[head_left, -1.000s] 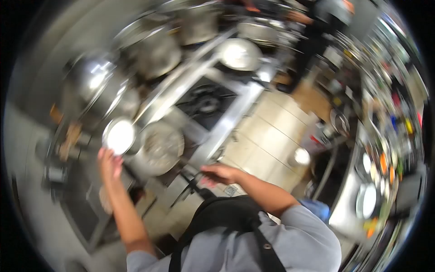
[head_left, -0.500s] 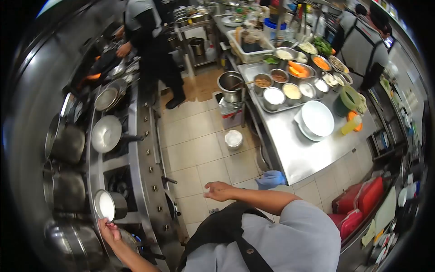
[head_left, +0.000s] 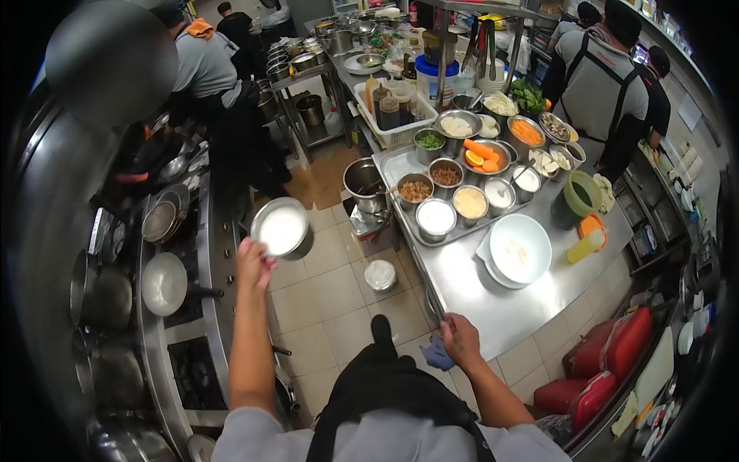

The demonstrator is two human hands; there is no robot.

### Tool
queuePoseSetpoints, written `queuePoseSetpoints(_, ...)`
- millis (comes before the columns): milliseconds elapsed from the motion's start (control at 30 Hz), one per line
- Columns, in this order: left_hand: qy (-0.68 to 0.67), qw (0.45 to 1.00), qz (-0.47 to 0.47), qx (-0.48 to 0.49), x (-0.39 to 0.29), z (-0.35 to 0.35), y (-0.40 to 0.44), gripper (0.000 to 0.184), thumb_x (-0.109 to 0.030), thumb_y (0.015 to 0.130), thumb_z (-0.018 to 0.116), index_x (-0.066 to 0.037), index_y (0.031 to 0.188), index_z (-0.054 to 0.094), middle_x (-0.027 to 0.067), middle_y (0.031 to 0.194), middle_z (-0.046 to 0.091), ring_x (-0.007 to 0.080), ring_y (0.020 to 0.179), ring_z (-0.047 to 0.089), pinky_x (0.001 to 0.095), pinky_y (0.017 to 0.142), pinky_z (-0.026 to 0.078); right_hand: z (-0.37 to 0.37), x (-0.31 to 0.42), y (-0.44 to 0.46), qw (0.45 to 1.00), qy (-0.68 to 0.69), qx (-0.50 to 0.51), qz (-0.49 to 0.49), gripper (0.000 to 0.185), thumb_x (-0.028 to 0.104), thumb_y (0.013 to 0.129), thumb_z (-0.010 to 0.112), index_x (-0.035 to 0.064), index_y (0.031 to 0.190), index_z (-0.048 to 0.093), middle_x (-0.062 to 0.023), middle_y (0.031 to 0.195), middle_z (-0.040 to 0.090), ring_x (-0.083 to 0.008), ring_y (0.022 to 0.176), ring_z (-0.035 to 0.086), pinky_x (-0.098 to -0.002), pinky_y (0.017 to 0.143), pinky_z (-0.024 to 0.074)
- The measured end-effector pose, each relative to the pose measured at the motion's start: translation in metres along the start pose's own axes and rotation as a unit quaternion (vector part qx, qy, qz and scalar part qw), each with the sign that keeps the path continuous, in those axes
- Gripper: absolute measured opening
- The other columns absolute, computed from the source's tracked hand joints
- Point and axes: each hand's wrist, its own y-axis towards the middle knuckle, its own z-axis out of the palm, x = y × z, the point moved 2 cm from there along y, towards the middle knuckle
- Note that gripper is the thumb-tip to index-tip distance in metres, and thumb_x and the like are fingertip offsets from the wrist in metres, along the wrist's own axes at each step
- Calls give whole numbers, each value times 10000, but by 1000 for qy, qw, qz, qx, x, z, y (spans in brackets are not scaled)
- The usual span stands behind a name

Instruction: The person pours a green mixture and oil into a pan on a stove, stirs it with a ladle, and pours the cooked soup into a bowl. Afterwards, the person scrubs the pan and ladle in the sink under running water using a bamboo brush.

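My left hand (head_left: 254, 266) is closed on a metal saucepan (head_left: 304, 245) of white liquid, held above the floor between stove and worktable. My right hand (head_left: 460, 339) is at the near corner of the steel worktable (head_left: 454, 281), fingers curled; whatever is in them is hidden. Right beside it hangs a blue cloth (head_left: 436, 354); I cannot tell whether the hand grips it. On the table, a large white bowl (head_left: 531, 240) with a few pale pieces rests on a plate. Behind it a metal tray (head_left: 462, 232) carries several steel containers of ingredients.
On the left is a stove (head_left: 219, 308) with a pan (head_left: 164, 285) on it. A lidded tub (head_left: 380, 275) stands on the floor, near a steel pot (head_left: 362, 185). One co-worker (head_left: 212, 77) is at the far stove, another (head_left: 596, 65) behind the table. A yellow bottle (head_left: 585, 246) stands table-right.
My left hand has lifted the saucepan off the stove and carried it right, over the aisle. My right hand has moved right, to the table corner. The view has turned toward the table.
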Motion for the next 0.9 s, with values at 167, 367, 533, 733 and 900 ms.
queuePoseSetpoints(167, 0, 995, -2, 96, 50, 123, 117, 104, -23, 775, 536, -42, 854, 471, 45, 632, 522, 141, 422, 542, 269, 354, 475, -17, -25, -1, 989, -60, -101, 89, 211, 160, 838, 628, 22, 997, 642, -136, 773, 650, -258, 672, 635, -340, 651, 507)
queuePoseSetpoints(367, -15, 987, -68, 146, 118, 218, 203, 150, -24, 773, 557, -87, 793, 422, 40, 607, 493, 175, 419, 559, 292, 346, 477, -11, -45, -2, 959, -80, -179, 207, 109, 145, 830, 618, 53, 874, 656, -105, 657, 605, -259, 588, 598, -348, 595, 486)
queuePoseSetpoints(533, 27, 981, -95, 165, 145, 257, 238, 107, -27, 778, 552, -67, 808, 457, 48, 598, 498, 177, 415, 556, 296, 341, 472, -3, -40, 3, 949, -125, -224, 183, 102, 158, 822, 640, 57, 833, 653, -93, 627, 588, -225, 539, 573, -338, 544, 471)
queuePoseSetpoints(733, 23, 962, -126, 242, 165, 273, 266, 127, -31, 767, 447, -49, 875, 513, 62, 628, 529, 160, 432, 526, 287, 350, 439, -15, -55, 5, 909, -9, -341, 240, 181, 195, 879, 619, 35, 793, 620, -37, 563, 543, -112, 510, 531, -295, 493, 437)
queuePoseSetpoints(900, 36, 970, -122, 206, 178, 267, 269, 92, -46, 764, 546, -74, 821, 480, 29, 596, 478, 154, 423, 507, 284, 356, 450, -109, -36, 31, 800, 177, -514, 253, 233, 225, 932, 558, 16, 833, 584, -24, 612, 552, -84, 523, 515, -236, 457, 411)
